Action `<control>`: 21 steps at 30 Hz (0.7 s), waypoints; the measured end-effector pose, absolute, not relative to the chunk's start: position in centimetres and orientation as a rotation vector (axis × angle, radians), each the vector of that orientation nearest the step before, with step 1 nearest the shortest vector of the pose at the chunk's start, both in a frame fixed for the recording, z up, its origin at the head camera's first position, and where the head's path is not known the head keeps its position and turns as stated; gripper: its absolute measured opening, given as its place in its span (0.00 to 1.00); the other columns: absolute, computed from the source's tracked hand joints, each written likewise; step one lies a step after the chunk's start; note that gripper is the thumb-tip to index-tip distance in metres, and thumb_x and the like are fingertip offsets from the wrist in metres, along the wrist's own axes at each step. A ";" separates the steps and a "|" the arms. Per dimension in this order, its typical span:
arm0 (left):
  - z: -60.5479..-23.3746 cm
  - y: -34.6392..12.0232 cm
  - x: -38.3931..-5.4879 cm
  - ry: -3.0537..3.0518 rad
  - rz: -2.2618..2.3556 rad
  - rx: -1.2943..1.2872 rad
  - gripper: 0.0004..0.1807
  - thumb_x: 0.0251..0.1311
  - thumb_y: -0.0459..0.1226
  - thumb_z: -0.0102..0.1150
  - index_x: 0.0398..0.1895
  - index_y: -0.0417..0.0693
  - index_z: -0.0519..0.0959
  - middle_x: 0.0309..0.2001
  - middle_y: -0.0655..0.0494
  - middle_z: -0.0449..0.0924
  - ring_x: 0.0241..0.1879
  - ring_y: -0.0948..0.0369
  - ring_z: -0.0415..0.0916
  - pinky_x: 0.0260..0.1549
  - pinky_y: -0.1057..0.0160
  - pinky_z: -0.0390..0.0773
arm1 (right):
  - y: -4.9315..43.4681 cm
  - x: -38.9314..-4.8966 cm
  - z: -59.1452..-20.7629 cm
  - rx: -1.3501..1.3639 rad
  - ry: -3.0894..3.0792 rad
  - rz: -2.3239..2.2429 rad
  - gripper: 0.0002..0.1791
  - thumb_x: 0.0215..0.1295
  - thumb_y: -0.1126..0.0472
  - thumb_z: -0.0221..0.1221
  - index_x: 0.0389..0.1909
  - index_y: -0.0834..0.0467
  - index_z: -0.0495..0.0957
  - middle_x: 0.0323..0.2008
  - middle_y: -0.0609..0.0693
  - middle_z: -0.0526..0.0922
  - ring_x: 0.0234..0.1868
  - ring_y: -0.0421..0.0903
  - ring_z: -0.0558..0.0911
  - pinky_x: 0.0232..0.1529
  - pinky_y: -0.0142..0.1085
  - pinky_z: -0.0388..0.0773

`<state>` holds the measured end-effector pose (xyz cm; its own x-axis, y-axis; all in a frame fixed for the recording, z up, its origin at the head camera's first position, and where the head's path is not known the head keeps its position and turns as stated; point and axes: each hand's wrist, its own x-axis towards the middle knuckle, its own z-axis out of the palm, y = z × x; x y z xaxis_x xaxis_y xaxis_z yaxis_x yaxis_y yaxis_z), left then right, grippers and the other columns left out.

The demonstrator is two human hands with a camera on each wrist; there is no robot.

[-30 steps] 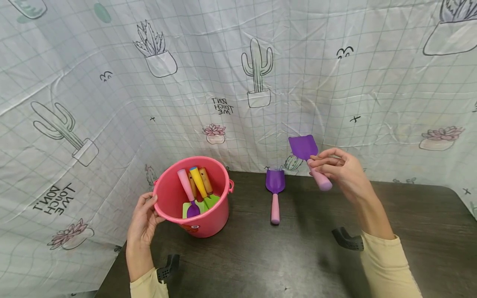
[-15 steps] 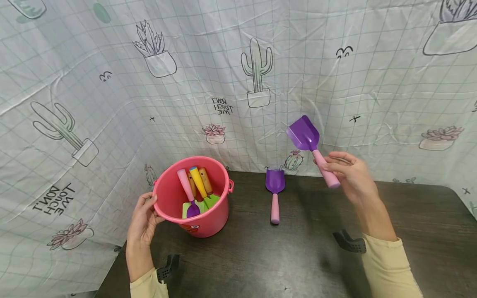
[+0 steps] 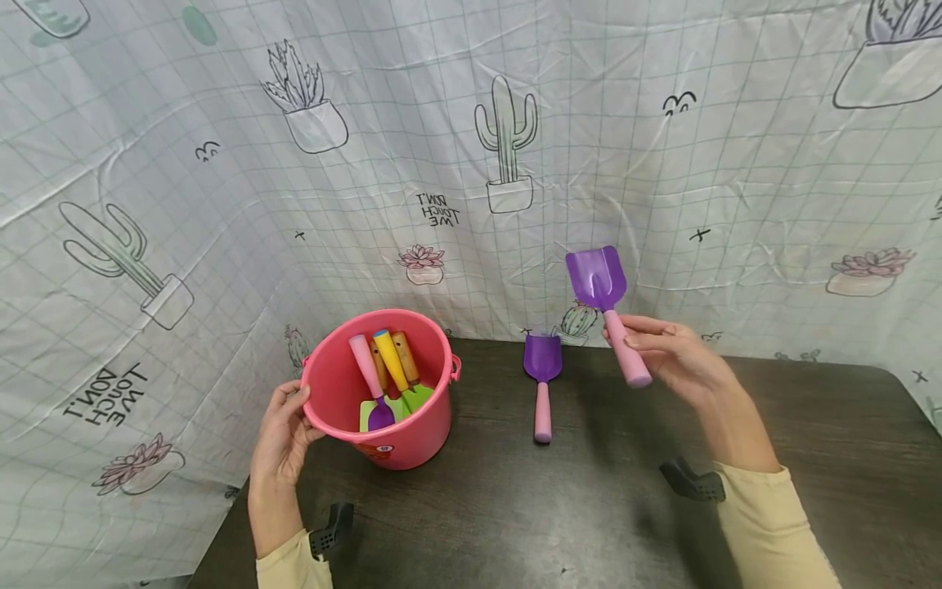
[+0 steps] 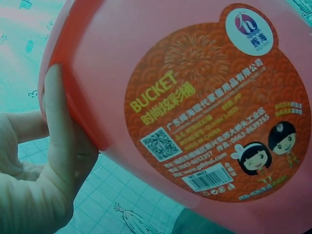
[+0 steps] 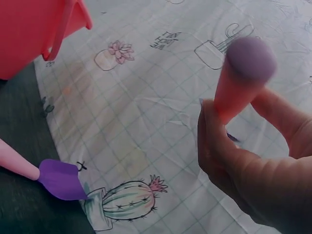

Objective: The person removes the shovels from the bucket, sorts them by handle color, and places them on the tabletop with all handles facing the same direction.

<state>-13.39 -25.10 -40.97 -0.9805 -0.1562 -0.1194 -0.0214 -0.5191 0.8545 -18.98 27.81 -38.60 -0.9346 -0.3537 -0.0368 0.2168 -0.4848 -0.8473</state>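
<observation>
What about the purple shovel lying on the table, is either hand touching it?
No, it lies apart, the left hand gripping the pink bucket and the right hand holding a different purple shovel.

Pink bucket [image 5: 30, 36] partly outside wrist views

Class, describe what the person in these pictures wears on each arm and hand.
The left hand and right hand are gloveless. Each arm wears a plain, pale-yellow fabric sleeve: left sleeve, right sleeve. By each cuff sits a black, bent piece dotted with small holes: left piece, right piece. No cables show.
</observation>
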 end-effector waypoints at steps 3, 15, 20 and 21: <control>-41.0 -25.1 -13.4 -1.512 -2.648 0.285 0.05 0.79 0.33 0.50 0.51 0.46 0.68 0.39 0.51 0.82 0.31 0.59 0.88 0.29 0.62 0.88 | 27.6 -19.0 -39.0 -0.270 1.333 -2.438 0.22 0.72 0.82 0.48 0.49 0.61 0.87 0.49 0.56 0.88 0.50 0.47 0.88 0.52 0.35 0.84; -40.8 -25.1 -13.4 -1.519 -2.638 0.295 0.05 0.79 0.33 0.50 0.51 0.46 0.67 0.38 0.51 0.83 0.30 0.59 0.88 0.29 0.62 0.87 | 27.8 -18.9 -40.4 -0.249 1.383 -2.369 0.21 0.72 0.81 0.48 0.50 0.60 0.85 0.46 0.57 0.89 0.47 0.49 0.88 0.52 0.36 0.84; -40.7 -25.0 -13.3 -1.510 -2.655 0.288 0.07 0.78 0.34 0.51 0.52 0.46 0.66 0.40 0.51 0.83 0.32 0.59 0.89 0.29 0.62 0.87 | 28.2 -18.8 -40.8 -0.209 1.430 -2.335 0.21 0.73 0.80 0.49 0.50 0.57 0.85 0.46 0.56 0.88 0.48 0.48 0.88 0.53 0.37 0.84; -40.7 -25.0 -13.3 -1.512 -2.656 0.287 0.07 0.78 0.34 0.51 0.52 0.46 0.66 0.40 0.51 0.83 0.32 0.59 0.89 0.29 0.62 0.87 | 28.3 -18.8 -40.9 -0.203 1.446 -2.326 0.21 0.73 0.79 0.49 0.50 0.56 0.85 0.46 0.55 0.88 0.48 0.48 0.88 0.52 0.37 0.84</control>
